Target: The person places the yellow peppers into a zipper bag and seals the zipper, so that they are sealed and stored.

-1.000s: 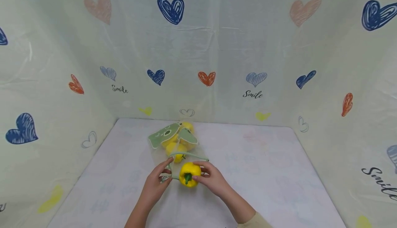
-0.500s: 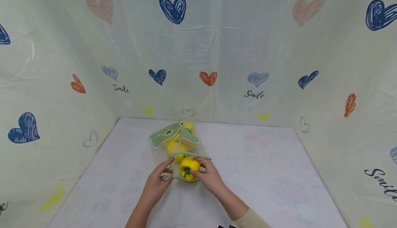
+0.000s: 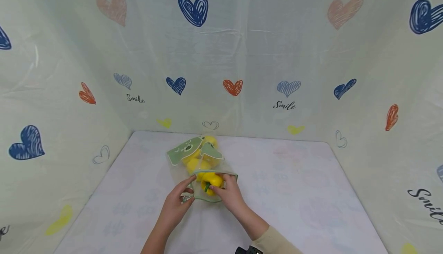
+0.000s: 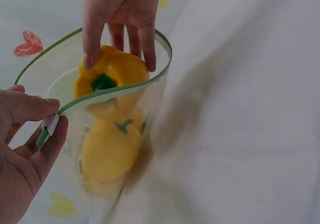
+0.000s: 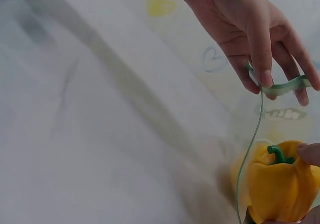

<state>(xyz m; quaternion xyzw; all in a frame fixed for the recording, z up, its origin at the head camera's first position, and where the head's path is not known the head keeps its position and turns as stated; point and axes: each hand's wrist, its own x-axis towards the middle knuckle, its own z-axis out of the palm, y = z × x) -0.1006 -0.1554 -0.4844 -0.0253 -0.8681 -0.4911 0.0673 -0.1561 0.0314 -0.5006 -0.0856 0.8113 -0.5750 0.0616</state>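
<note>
A yellow bell pepper point(image 3: 211, 180) with a green stem sits inside the mouth of a clear zip bag point(image 3: 185, 152) with green print. My right hand point(image 3: 232, 193) reaches into that mouth and grips the pepper, thumb near the stem and fingers spread over its far side. At the bag's left corner my left hand point(image 3: 176, 200) pinches the green-edged rim beside a white zip slider point(image 4: 51, 123), and the mouth gapes. Deeper in the bag, several yellow fruits point(image 4: 111, 149) show through the clear wall, one with a green stem.
The bag lies on a white-covered table point(image 3: 294, 196), its closed end towards the back edge. A pale curtain point(image 3: 256, 54) printed with hearts encloses the back and sides. A small black device point(image 3: 249, 250) shows at the bottom, by the right sleeve point(image 3: 277, 242).
My right hand has moved the bell pepper forward, from in front of the bag's mouth to inside it. The left hand keeps its pinch on the rim, and the mouth stands wider.
</note>
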